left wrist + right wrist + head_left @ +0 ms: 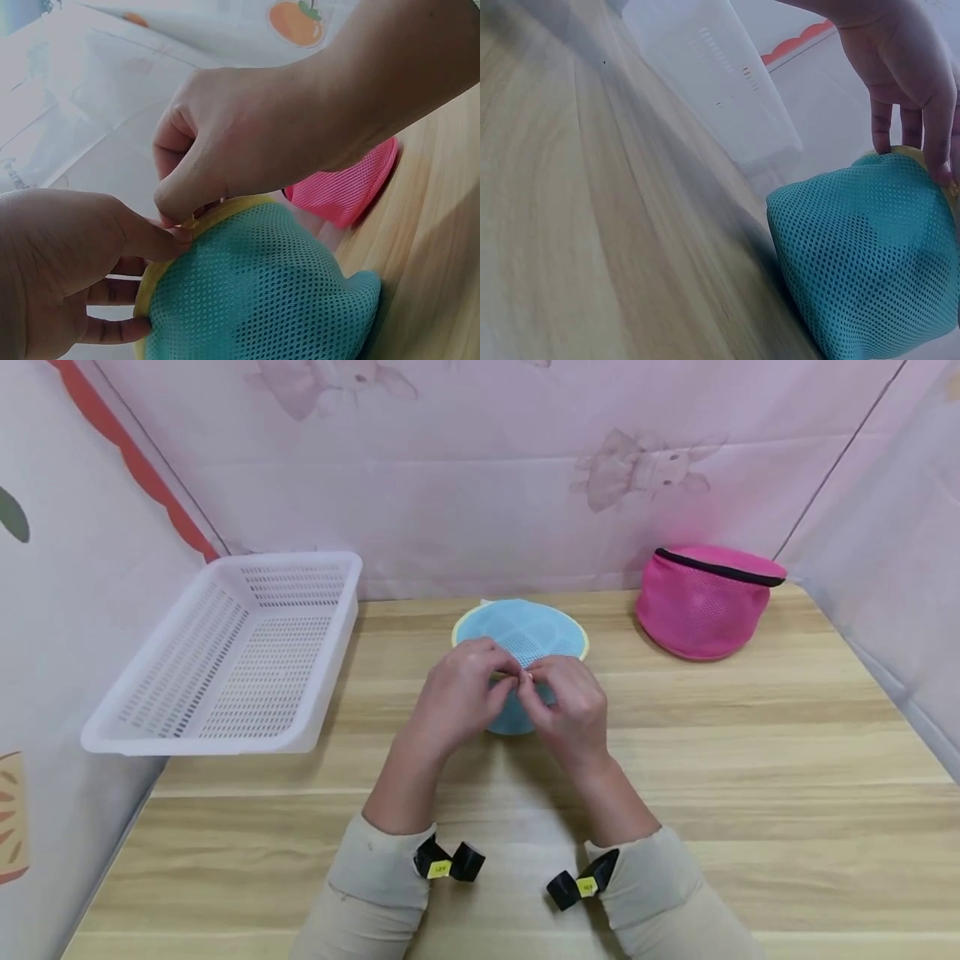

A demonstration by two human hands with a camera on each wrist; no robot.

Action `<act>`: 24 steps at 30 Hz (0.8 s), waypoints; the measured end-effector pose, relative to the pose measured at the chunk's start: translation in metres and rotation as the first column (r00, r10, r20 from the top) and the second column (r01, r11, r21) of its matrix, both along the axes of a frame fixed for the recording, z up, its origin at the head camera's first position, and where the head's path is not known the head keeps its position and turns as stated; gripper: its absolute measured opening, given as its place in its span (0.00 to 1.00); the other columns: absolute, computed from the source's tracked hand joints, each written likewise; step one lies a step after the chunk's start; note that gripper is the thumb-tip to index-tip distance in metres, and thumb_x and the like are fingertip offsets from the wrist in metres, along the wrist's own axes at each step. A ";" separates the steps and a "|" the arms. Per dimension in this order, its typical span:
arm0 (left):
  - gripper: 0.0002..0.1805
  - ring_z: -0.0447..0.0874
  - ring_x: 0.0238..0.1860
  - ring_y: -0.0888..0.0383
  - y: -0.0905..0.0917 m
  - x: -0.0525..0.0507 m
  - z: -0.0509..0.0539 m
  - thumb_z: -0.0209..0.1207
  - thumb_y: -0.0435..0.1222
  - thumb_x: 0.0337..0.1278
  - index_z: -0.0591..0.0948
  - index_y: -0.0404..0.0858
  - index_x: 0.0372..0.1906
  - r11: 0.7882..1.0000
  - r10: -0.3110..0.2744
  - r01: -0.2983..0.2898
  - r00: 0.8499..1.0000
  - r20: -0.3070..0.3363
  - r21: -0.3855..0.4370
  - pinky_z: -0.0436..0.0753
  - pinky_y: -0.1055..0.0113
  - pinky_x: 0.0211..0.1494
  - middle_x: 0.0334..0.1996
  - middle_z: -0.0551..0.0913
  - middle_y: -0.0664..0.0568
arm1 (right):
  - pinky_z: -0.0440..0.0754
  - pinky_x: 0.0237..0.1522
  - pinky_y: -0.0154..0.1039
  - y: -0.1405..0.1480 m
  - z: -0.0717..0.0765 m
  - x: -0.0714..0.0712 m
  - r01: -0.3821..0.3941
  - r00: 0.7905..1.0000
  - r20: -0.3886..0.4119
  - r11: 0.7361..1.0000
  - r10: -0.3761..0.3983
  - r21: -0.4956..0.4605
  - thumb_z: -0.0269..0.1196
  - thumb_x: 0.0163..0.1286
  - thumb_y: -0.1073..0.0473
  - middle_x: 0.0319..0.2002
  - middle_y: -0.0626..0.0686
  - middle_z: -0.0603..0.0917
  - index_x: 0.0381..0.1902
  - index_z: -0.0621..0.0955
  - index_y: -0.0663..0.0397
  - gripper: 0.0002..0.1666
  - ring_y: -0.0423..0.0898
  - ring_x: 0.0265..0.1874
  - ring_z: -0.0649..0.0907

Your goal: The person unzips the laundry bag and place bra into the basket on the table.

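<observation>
A blue mesh laundry bag [525,631] with yellow trim stands on the table in front of me, its rounded side also visible in the right wrist view [870,255]. My left hand [468,689] pinches the yellow rim with thumb and forefinger, the other fingers lying along it in the left wrist view. My right hand [573,706] pinches at the same spot, its fingertips meeting the left ones at the near edge. The small part between the fingertips is mostly hidden. The yellow trim [232,215] runs around the bag's top edge.
A white perforated plastic basket [330,685] sits at the left, partly over the table's edge. At the back right stands a pink mesh bag [697,610] with a black zipper band. Printed cloth walls [465,510] enclose the wooden table [750,760].
</observation>
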State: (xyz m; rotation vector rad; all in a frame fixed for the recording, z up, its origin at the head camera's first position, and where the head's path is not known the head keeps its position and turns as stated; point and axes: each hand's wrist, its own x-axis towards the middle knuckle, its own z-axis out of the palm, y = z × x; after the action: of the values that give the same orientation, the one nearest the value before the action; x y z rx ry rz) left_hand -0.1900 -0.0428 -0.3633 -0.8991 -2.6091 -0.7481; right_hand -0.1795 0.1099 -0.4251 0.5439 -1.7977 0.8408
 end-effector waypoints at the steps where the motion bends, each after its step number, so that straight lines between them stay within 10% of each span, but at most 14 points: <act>1: 0.04 0.81 0.41 0.57 -0.001 0.000 0.001 0.65 0.33 0.58 0.89 0.43 0.36 1.000 0.002 -0.002 1.000 0.011 -0.001 0.81 0.63 0.44 0.37 0.85 0.56 | 0.82 0.38 0.45 0.000 0.000 0.000 -0.002 1.000 -0.004 1.000 0.002 0.002 0.63 0.61 0.67 0.27 0.56 0.85 0.27 0.83 0.63 0.05 0.52 0.30 0.84; 24: 0.03 0.79 0.44 0.54 -0.009 -0.006 0.000 0.63 0.32 0.58 0.86 0.39 0.35 0.997 -0.009 0.003 0.997 0.072 0.074 0.80 0.60 0.49 0.36 0.84 0.52 | 0.82 0.40 0.44 0.004 0.001 0.000 -0.001 1.000 0.020 0.999 0.002 -0.052 0.61 0.60 0.67 0.27 0.56 0.85 0.25 0.83 0.64 0.07 0.52 0.31 0.84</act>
State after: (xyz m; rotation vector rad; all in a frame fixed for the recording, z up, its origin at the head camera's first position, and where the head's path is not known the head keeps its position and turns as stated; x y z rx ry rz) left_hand -0.1957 -0.0513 -0.3636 -0.8745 -2.6233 -0.8884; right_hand -0.1800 0.1143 -0.4244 0.5050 -1.7887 0.8949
